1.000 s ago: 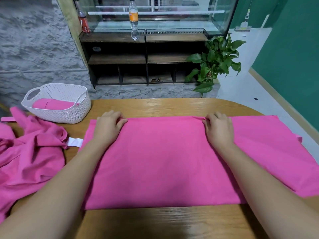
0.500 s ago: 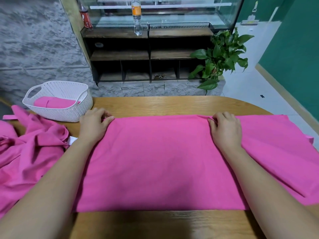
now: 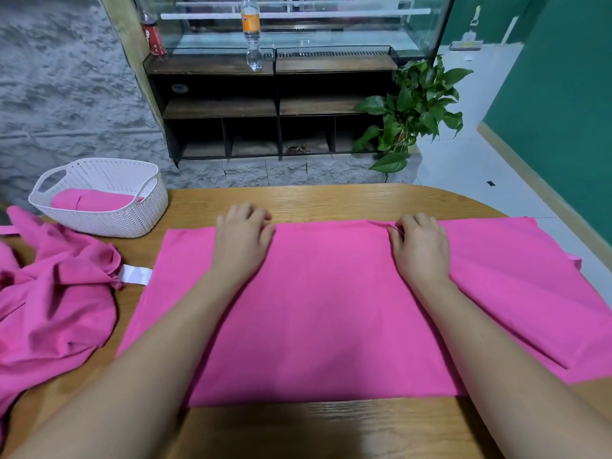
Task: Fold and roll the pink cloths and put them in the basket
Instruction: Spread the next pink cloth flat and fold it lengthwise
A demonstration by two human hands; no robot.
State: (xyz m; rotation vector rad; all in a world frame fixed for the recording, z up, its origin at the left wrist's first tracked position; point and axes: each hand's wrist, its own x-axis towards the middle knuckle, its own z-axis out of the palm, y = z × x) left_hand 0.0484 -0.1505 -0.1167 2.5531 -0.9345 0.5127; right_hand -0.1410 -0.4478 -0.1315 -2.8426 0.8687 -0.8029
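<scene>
Counter [image 3: 331, 202] is backed by dark shelving [image 3: 218, 107]. Pink cloth [image 3: 318, 309], cut off at 3 o'clock, is pinched at its 12 o'clock edge by left grip [image 3: 243, 241] and right grip [image 3: 419, 248]; basket [image 3: 132, 223] is set at 10 o'clock.

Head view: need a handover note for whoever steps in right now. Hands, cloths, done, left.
Left hand and right hand: both grip the far edge of the flat cloth, fingers curled over it.
Flat cloth: spread on the table, right end reaching past the table's edge.
Basket: far left on the table, one rolled cloth inside.
Crumpled cloth: heaped at the left edge, no hand on it.
Done: one cloth rolled and in the basket.
Left: fold and roll the flat cloth, then the heap; how many cloths it holds is unclear.
</scene>
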